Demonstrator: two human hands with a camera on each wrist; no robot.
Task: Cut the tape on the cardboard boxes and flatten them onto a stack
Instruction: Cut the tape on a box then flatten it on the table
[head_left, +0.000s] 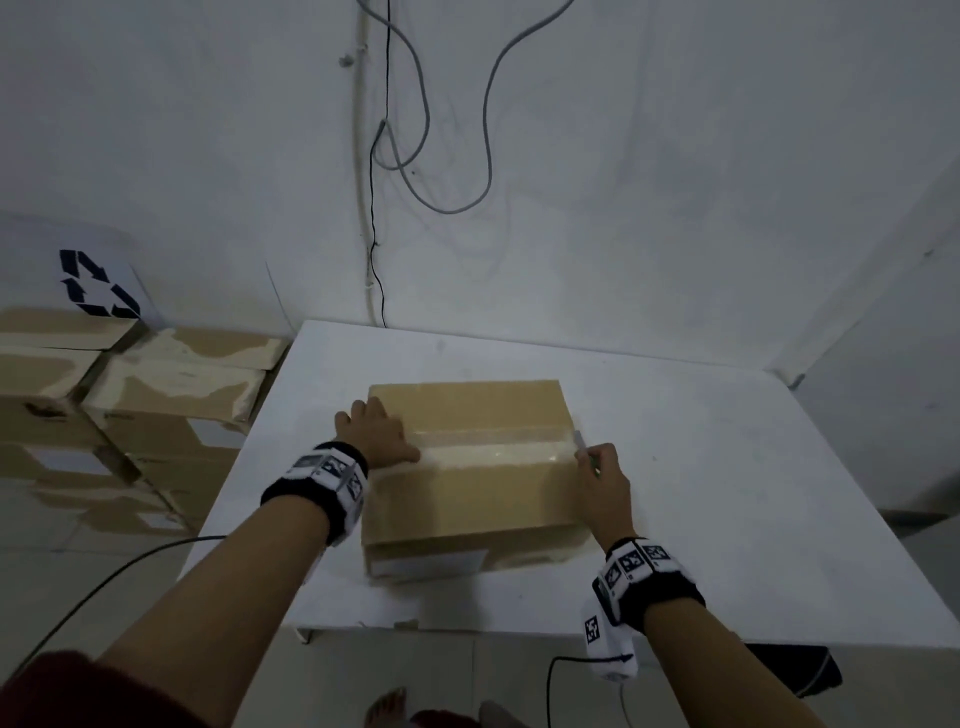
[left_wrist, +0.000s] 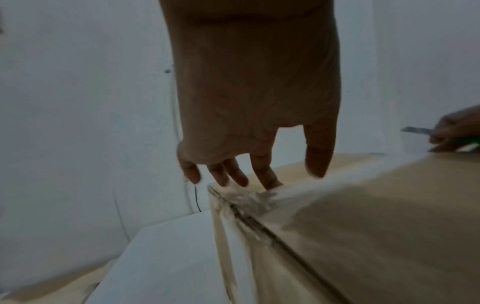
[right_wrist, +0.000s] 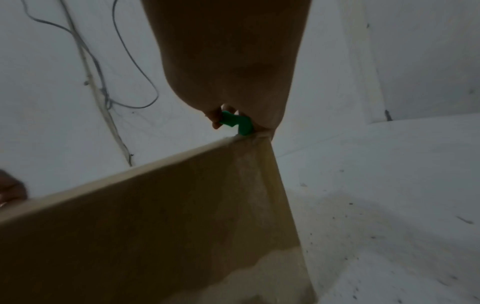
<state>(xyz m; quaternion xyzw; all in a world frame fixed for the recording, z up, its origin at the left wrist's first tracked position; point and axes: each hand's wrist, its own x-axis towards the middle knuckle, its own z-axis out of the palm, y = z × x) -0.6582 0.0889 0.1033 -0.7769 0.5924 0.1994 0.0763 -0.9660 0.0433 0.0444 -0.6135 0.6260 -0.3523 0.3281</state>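
One taped box (head_left: 467, 478) sits on the table (head_left: 727, 467), the left hand (head_left: 376, 431) pressing it with fingers spread, the right hand (head_left: 605, 486) gripping a cutter (head_left: 584, 449) at its edge.

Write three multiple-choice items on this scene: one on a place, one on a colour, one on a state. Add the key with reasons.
1. Where is the left hand?
A. on the box's left end
B. on the wall
C. under the table

2. What colour is the cutter handle?
A. red
B. green
C. yellow

3. What state is the box in?
A. flattened
B. flaps open
C. taped shut

Key: 1 A, its fingers lie on the box top at the left edge. 2 B, green shows in the right hand in the wrist view. 3 C, the tape runs unbroken along the seam.
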